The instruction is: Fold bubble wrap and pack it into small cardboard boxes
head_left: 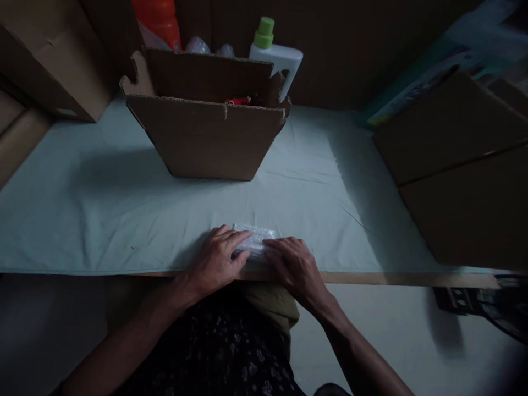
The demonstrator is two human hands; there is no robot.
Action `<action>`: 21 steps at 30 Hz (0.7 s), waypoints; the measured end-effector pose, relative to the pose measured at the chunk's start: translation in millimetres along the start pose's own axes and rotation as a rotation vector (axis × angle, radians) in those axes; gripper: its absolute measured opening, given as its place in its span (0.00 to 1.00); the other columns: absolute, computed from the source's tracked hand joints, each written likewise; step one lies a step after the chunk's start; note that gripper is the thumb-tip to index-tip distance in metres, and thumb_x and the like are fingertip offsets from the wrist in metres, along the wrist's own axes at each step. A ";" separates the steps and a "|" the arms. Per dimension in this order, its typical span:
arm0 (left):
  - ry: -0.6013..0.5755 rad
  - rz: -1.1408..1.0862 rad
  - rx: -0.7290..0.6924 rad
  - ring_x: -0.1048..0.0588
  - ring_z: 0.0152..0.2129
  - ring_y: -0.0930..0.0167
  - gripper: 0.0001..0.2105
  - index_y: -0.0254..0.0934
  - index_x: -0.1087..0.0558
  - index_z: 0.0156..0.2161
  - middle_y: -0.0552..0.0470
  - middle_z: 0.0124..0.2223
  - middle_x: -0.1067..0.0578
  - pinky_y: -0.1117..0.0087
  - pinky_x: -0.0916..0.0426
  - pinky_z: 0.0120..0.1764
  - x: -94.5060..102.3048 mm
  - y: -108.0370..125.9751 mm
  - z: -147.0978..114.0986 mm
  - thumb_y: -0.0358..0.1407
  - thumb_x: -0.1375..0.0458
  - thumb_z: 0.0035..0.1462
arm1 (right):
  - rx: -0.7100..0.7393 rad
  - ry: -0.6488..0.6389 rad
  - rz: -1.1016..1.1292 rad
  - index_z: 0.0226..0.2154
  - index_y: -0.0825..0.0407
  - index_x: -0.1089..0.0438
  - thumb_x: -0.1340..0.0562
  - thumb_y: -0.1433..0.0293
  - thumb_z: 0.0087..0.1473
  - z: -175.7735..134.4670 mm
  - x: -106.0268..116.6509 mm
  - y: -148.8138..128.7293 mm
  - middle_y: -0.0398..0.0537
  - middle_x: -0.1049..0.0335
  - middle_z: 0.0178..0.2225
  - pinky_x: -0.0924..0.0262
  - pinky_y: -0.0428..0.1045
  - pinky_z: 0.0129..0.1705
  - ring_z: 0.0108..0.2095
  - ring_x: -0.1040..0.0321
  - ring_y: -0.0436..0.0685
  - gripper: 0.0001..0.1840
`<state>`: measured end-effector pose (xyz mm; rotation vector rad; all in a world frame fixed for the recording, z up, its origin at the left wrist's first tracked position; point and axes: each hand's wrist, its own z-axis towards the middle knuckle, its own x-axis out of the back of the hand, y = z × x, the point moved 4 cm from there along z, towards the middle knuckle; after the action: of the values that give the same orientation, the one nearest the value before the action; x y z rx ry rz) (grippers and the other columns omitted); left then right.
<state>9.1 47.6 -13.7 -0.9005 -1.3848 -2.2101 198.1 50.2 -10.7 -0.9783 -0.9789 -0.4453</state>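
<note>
A small flat packet in clear bubble wrap (254, 235) lies on the cloth near the table's front edge. My left hand (220, 254) grips its left end, the fingers on top and the thumb along the near side. From the other side my right hand (295, 264) grips the right end, its fingers curled over the wrap. What is inside the wrap cannot be made out. Beyond the hands stands an open cardboard box (210, 140) with a small red thing (239, 100) showing inside.
Behind the box stand a white bottle with a green cap (275, 55) and a red-orange bottle (159, 22). Cardboard boxes (61, 60) rise at the left, and a large carton (466, 176) takes up the right. Pale green cloth (313, 209) covers the table.
</note>
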 end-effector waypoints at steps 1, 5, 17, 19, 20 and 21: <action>-0.011 0.027 0.024 0.25 0.40 0.64 0.14 0.35 0.25 0.51 0.47 0.42 0.20 0.59 0.27 0.47 -2.2 -2.8 3.8 0.29 0.42 0.59 | -0.022 0.006 -0.055 0.48 0.51 0.27 0.43 0.66 0.67 3.8 0.1 3.4 0.53 0.22 0.43 0.37 0.57 0.42 0.41 0.29 0.61 0.13; -0.037 0.159 0.096 0.27 0.47 0.58 0.16 0.33 0.25 0.52 0.42 0.48 0.23 0.53 0.29 0.52 -7.9 -10.8 14.3 0.31 0.41 0.58 | -0.053 0.003 -0.192 0.51 0.52 0.29 0.39 0.58 0.64 16.5 -4.1 14.7 0.59 0.31 0.58 0.39 0.63 0.52 0.56 0.35 0.68 0.19; -0.202 -0.306 0.153 0.22 0.38 0.68 0.11 0.38 0.21 0.41 0.53 0.38 0.18 0.67 0.28 0.45 1.6 -8.5 9.6 0.26 0.40 0.54 | -0.206 0.019 0.457 0.48 0.50 0.29 0.34 0.60 0.58 3.2 3.5 16.3 0.49 0.23 0.41 0.31 0.49 0.39 0.38 0.26 0.56 0.18; -0.194 -0.325 0.152 0.21 0.35 0.70 0.10 0.39 0.20 0.41 0.54 0.36 0.18 0.69 0.28 0.42 3.0 -9.5 8.4 0.27 0.39 0.55 | -0.267 -0.029 0.544 0.47 0.50 0.28 0.34 0.58 0.57 6.1 5.6 18.7 0.48 0.23 0.38 0.31 0.47 0.37 0.36 0.26 0.55 0.19; -0.173 -0.311 0.114 0.21 0.34 0.70 0.09 0.40 0.20 0.40 0.54 0.35 0.18 0.70 0.27 0.41 7.0 -9.1 10.1 0.28 0.39 0.56 | -0.281 -0.047 0.560 0.44 0.51 0.27 0.35 0.57 0.57 8.7 7.9 19.3 0.47 0.24 0.36 0.32 0.47 0.35 0.34 0.27 0.54 0.17; -0.125 -0.273 0.052 0.21 0.34 0.70 0.07 0.39 0.20 0.40 0.53 0.35 0.18 0.69 0.27 0.41 14.9 -7.8 13.9 0.29 0.38 0.57 | -0.283 -0.051 0.558 0.40 0.51 0.26 0.35 0.56 0.58 12.1 12.0 19.5 0.46 0.24 0.33 0.33 0.46 0.34 0.33 0.28 0.54 0.16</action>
<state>-2.1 63.8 -4.2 -0.8897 -1.7046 -2.3346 212.2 71.7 -7.5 -1.4680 -0.6555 -0.0887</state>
